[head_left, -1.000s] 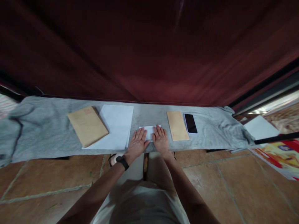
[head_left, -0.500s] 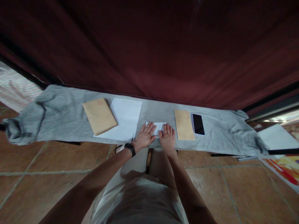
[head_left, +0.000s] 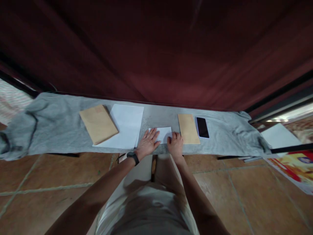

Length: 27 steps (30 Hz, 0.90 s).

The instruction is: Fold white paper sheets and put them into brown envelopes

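A small white folded sheet of paper point(head_left: 164, 134) lies on the grey cloth between my hands. My left hand point(head_left: 148, 143) rests flat on its left part, fingers spread, with a black band on the wrist. At the paper's right edge, my right hand point(head_left: 175, 145) has its fingers curled in and closed on that edge; the fingertips are partly hidden. Just right of this hand lies a single brown envelope point(head_left: 189, 129). Left of my left hand, large white sheets point(head_left: 128, 125) lie partly under a stack of brown envelopes point(head_left: 99, 124).
A phone point(head_left: 202, 127) with a dark screen lies beyond the single envelope. Grey cloth point(head_left: 225, 133) covers the narrow bench, rumpled at both ends. A dark red curtain point(head_left: 151, 78) hangs behind it. A white board point(head_left: 281, 139) and a colourful printed sheet point(head_left: 293, 166) are at the right.
My right hand's fingers have drawn back from lying flat on the folded paper and curled at its right edge. My left hand stays flat on it. The view has shifted slightly.
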{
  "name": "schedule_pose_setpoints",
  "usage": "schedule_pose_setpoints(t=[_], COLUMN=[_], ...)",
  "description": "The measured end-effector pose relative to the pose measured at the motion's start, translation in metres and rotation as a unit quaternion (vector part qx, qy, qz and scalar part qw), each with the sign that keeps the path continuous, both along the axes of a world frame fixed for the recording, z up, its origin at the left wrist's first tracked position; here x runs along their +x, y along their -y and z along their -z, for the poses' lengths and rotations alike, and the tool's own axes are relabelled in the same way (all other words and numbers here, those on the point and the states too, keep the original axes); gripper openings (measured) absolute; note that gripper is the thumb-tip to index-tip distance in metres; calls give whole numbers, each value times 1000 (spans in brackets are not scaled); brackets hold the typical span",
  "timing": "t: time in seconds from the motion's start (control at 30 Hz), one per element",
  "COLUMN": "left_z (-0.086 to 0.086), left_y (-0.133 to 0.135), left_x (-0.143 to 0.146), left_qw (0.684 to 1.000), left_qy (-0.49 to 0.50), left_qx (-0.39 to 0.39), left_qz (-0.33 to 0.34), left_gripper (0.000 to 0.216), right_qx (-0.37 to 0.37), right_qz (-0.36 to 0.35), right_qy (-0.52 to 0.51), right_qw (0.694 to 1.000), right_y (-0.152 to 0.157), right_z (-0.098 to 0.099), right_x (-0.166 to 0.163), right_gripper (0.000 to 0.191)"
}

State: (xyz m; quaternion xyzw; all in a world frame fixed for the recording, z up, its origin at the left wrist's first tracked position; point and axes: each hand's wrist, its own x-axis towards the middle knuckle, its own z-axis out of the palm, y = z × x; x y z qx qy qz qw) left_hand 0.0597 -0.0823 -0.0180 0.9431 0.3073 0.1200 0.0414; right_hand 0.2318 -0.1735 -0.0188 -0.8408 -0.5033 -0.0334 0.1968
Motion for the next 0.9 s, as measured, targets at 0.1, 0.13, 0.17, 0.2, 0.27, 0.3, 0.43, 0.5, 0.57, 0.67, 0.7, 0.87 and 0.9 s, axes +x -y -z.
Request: schedule_pose_setpoints(t=[0.1,0.13,0.17,0.2,0.27,0.3,0.43,0.5,0.57,0.67,0.7,0.87,0.9], left_z=[-2,-2,-2,-2,0,1,4,5,5,4,3,-1,-2], left_y=[0,0,-1,-1,-2,-2,-4,-5,-5,-4,-4,-5,-6], left_x=[0,1,1,1,1,1,2,2,3,2,1,-2,-3], left_qw=[1000,1000,1000,1000,1000,1000,1000,999,999,997,996,980,973], left_qy=[-1,-1,-2,-1,0,2,14,25,38,63,73,164,194], left_qx=[0,0,-1,-3,-5,-6,-13,-21,-31,-46,-53,-106,-117], left_qz=[0,1,3,4,5,5,5,4,5,8,8,-24,-44], left_gripper=[60,60,61,62,62,62,62,62,62,62,63,68,69], right_qx=[-16,-21,-28,-36,-50,-53,-46,-40,-34,-23,-20,21,30], right_qz=[14,15,16,18,19,20,29,35,37,32,29,-47,-74], right_qy=[-3,-9,-17,-28,-62,-80,-130,-142,-153,-170,-174,-200,-202], right_qw=[1000,1000,999,999,997,995,990,988,987,985,984,979,976], right_y=[-7,-9,-11,-14,-18,-19,-22,-23,-24,-25,-26,-22,-20], right_z=[-6,-8,-9,-10,-13,-14,-16,-16,-16,-19,-20,-36,-41], right_x=[2,3,4,5,8,10,17,20,22,21,20,15,14], right_gripper=[28,25,24,23,21,20,17,14,12,12,12,13,14])
